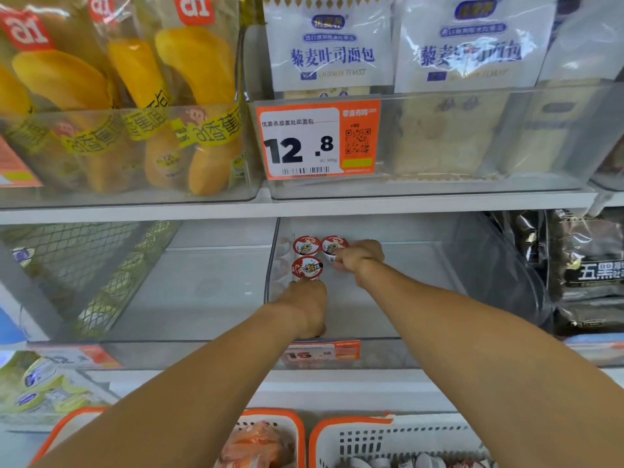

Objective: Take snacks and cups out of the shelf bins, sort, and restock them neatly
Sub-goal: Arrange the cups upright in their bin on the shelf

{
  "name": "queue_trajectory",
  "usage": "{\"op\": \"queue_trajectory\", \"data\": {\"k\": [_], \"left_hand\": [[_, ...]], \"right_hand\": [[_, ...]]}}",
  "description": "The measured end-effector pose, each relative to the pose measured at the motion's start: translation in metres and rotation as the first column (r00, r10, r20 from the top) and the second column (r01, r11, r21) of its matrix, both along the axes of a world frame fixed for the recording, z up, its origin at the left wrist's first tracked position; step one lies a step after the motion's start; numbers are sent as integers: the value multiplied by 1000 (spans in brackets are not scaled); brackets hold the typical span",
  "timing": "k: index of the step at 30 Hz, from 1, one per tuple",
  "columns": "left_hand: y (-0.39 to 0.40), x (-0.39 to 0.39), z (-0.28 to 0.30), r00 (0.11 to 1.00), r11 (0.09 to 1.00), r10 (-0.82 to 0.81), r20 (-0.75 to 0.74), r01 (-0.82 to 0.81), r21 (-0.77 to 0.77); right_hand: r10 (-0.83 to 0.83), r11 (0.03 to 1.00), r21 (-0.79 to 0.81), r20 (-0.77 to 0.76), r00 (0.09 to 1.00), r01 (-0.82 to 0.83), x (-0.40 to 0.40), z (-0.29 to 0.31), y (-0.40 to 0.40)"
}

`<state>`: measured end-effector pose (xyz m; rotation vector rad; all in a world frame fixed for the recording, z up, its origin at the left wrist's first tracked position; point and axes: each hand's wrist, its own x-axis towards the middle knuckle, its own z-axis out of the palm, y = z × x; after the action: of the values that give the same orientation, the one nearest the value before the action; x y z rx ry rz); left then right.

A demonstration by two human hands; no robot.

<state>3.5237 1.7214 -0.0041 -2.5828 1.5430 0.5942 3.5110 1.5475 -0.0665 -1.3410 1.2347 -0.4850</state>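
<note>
Three cups (308, 256) sat in the clear bin (472, 265); right hand (359, 256) gripped one, left hand (305, 307) fingers curled, contents indiscernible.

Both arms stretched forward; left hand (302, 304) fingers curled downward, right hand (359, 255) fingers curled, knuckles up.

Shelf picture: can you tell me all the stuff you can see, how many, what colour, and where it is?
cups: three, red and white lids, back left of the clear bin on the middle shelf
banana packs: at least three, yellow, upper left bin
toast bags: two in front, white with blue writing, upper right bin
price tag: one, orange and white, on the toast bin
dark bags: black, far right
baskets: two, white with orange rims, bottom
left hand: touches the front cup
right hand: grips the back right cup
</note>
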Motion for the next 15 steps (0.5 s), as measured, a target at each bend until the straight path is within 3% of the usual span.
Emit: {"op": "queue_trajectory", "data": {"k": [5,8,9,11,13,15], "left_hand": [[-2,0,6,1000,1000,17,-25,-17,-13],[0,-6,20,998,961,68,5,-64,-268],[3,-12,24,995,908,104,3,-94,-409],[20,-35,32,993,695,101,-59,-113,-710],[45,-68,31,990,517,-59,-132,-83,-852],[70,-102,14,949,521,-226,-221,-74,-850]], "right_hand": [[38,999,11,47,998,-39,-24,18,3],[125,991,-76,156,980,-114,-68,57,24],[186,978,-127,188,964,-164,-90,74,38],[311,940,-218,223,924,-263,-141,98,64],[413,897,-268,225,883,-352,-196,111,89],[457,880,-247,206,865,-406,-248,104,108]]}}
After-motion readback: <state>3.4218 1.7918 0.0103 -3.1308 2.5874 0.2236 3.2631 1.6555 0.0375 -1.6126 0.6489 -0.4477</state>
